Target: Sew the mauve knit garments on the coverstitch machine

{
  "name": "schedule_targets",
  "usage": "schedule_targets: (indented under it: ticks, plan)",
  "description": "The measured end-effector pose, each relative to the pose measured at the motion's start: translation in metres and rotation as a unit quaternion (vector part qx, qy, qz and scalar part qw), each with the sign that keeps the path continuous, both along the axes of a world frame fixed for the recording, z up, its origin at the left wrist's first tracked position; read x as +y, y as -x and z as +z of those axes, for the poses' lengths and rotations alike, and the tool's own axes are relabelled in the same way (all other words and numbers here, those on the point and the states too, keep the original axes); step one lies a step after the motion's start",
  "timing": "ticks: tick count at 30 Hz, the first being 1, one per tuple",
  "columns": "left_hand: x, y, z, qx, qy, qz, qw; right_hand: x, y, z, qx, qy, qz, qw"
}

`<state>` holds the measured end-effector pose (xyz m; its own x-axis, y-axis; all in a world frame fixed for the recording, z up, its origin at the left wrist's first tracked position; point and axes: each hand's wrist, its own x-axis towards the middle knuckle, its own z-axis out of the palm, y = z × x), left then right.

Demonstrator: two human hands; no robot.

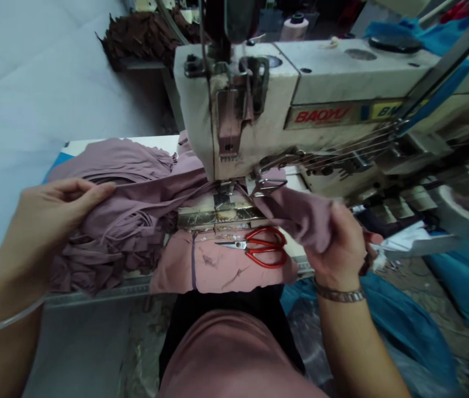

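A length of mauve fabric (155, 188) runs through the sewing machine (201, 110), beneath its needle area. On the left, my left hand (60, 210) pinches the edge of this fabric between thumb and fingers, above a heap of mauve cloth pieces (122, 243). To the right of the needle area, my right hand (340, 243) is closed around a bunched part of mauve fabric (305, 215); its fingers are slightly blurred and partly hidden. Red-handled scissors (265, 247) lie on a pink cloth pad (222, 271) in front of the needle plate (226, 216).
A pile of brown fabric (147, 36) sits behind at the left. A thread cone (295, 27) stands behind the machine. Threads (354, 146) stretch along the machine's right side. Blue plastic (408, 326) lies on the floor at the right.
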<state>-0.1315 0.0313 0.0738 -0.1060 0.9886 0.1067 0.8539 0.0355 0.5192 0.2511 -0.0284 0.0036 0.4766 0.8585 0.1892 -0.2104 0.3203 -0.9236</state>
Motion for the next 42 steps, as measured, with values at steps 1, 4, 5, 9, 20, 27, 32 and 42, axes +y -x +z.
schedule_targets:
  ticks: [1, 4, 5, 9, 20, 27, 32, 42]
  plan:
    - [-0.001, -0.011, -0.001, -0.039, -0.010, -0.028, 0.999, 0.001, 0.013, 0.002, -0.124, -0.016, 0.040, 0.991]
    - [0.002, -0.056, -0.022, -0.082, 0.022, -0.318, 0.944, 0.011, 0.042, 0.004, -0.527, -0.097, 0.176, 0.826]
    - [0.004, -0.070, -0.033, -0.042, 0.000, -0.422, 0.906, 0.016, 0.045, 0.003, -0.626, -0.124, 0.185, 0.747]
    - [0.006, -0.103, -0.072, 0.179, -0.219, -0.444, 0.850, 0.031, 0.031, -0.002, -0.808, -0.169, 0.114, 0.553]
    - [-0.018, -0.114, -0.072, 0.262, -0.275, -0.389, 0.839, 0.026, 0.024, -0.007, -0.781, -0.227, 0.135, 0.566]
    - [0.006, -0.107, -0.069, 0.200, -0.200, -0.360, 0.889, 0.024, 0.031, -0.011, -0.797, -0.171, 0.082, 0.573]
    - [0.007, -0.107, -0.064, 0.183, -0.207, -0.361, 0.891, 0.019, 0.041, -0.012, -0.796, -0.141, 0.066, 0.585]
    - [-0.035, -0.126, -0.070, 0.269, -0.220, -0.335, 0.876, 0.013, 0.051, -0.018, -0.766, -0.159, 0.048, 0.621]
